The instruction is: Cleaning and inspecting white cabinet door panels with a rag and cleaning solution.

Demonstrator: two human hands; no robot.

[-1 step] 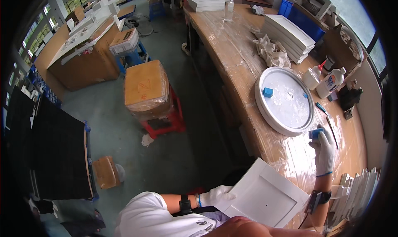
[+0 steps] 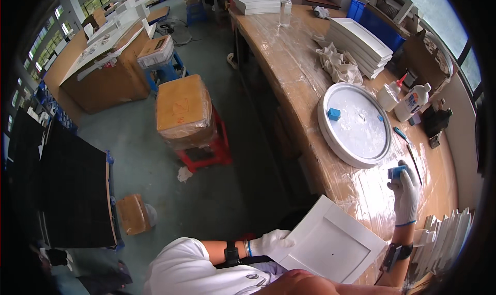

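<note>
My left hand [image 2: 274, 242], in a white glove, is closed on the left edge of a white recessed panel [image 2: 330, 246], which lies tilted in front of me. The panel has a raised frame and a small dark dot inside. Over the table to the right, my gloved right hand [image 2: 405, 194] pinches a small blue block [image 2: 397, 172], apart from the panel. Beyond it stands a round whitish lid-like tray [image 2: 356, 132] with a raised rim. On the tray sit another blue block [image 2: 334, 114] and a smaller blue piece [image 2: 380, 118].
A teal-handled thin tool [image 2: 407, 144] lies right of the tray. Behind are a white bottle [image 2: 413, 103], a red-tipped bottle [image 2: 392, 91], a crumpled cloth [image 2: 338, 62] and stacked white panels [image 2: 359, 44]. White strips [image 2: 444, 243] stand at right. A wrapped box [image 2: 183, 106] rests on a red stool.
My right hand, with the blue block, has shifted slightly toward me. My left hand and the white panel have barely moved.
</note>
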